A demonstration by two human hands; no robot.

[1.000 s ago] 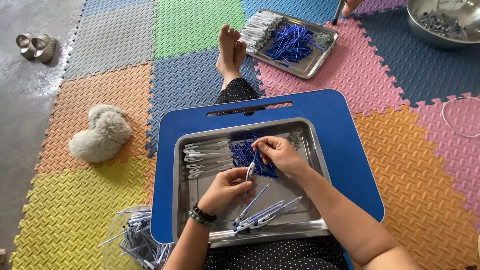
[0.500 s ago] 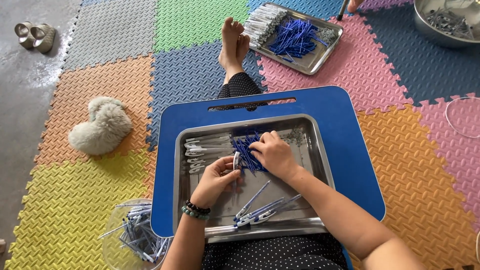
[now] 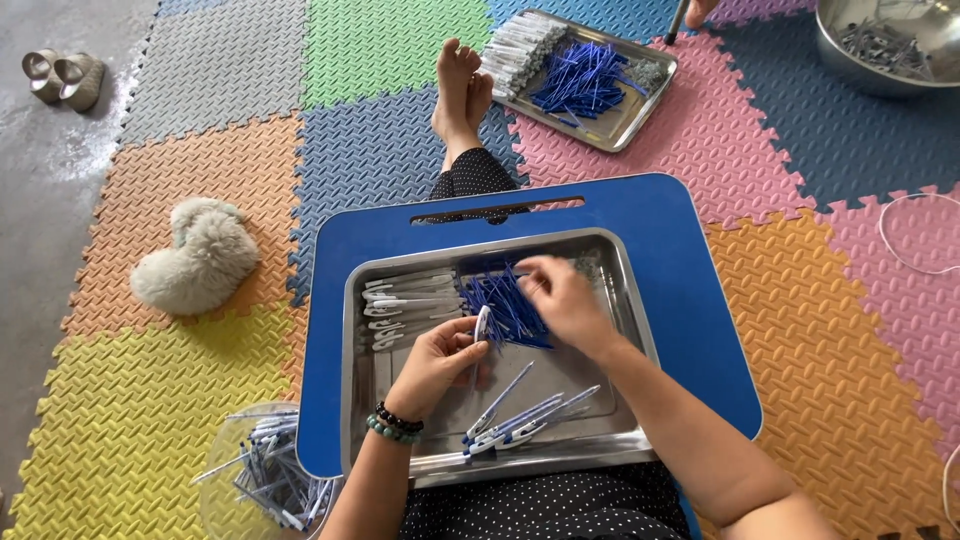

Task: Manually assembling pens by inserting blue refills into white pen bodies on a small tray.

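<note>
On my lap lies a blue lap tray (image 3: 670, 270) carrying a steel tray (image 3: 620, 440). My left hand (image 3: 435, 360) holds a white pen barrel (image 3: 481, 325) upright over the tray's middle. My right hand (image 3: 560, 300) reaches into a heap of blue pen refills (image 3: 500, 300) at the tray's back and pinches among them; whether it holds one I cannot make out. White pen barrels (image 3: 400, 300) lie stacked at the tray's back left. Several assembled pens (image 3: 525, 415) lie at its front.
A clear bowl of pens (image 3: 265, 480) stands at my left hip. Another steel tray (image 3: 625, 120) with refills and barrels lies beyond my feet. A steel bowl (image 3: 880, 45) sits at the top right, another person's hand (image 3: 700, 10) beside it. A fluffy toy (image 3: 195, 260) and small shoes (image 3: 60, 75) lie left.
My right hand has moved from the left hand back to the refill heap. My left hand has stayed over the tray's middle with the white barrel.
</note>
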